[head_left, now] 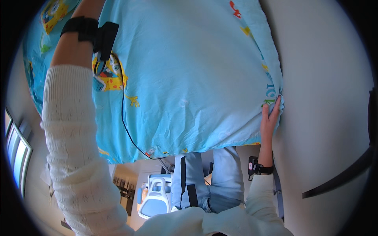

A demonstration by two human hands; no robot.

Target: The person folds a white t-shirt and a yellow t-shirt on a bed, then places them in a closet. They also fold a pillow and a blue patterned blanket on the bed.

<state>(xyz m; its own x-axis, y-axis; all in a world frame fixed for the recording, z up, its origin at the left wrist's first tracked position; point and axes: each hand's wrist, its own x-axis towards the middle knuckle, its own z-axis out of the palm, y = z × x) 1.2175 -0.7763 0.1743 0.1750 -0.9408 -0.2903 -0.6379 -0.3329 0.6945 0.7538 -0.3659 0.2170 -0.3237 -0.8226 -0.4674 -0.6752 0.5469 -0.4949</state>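
Observation:
A light blue cover (177, 78) with yellow cartoon figures and coloured lettering spreads over the bed before me. My right hand (270, 117) lies on its right edge, close to the wall. The thumb and one finger are stretched out and apart in a V; the other fingers are hard to make out. Across the left side of the cover reaches my left arm (75, 51), its hand cut off by the upper rim. A black strapped device (103, 41) sits on that wrist, and a smaller wristband (260, 168) is on the right.
A pale wall (319, 90) runs along the bed's right side. From the left wrist a black cable (125, 122) crosses the cover to its near edge. A blue and white chair or stool (155, 200) stands behind my legs. Far left is a window (17, 153).

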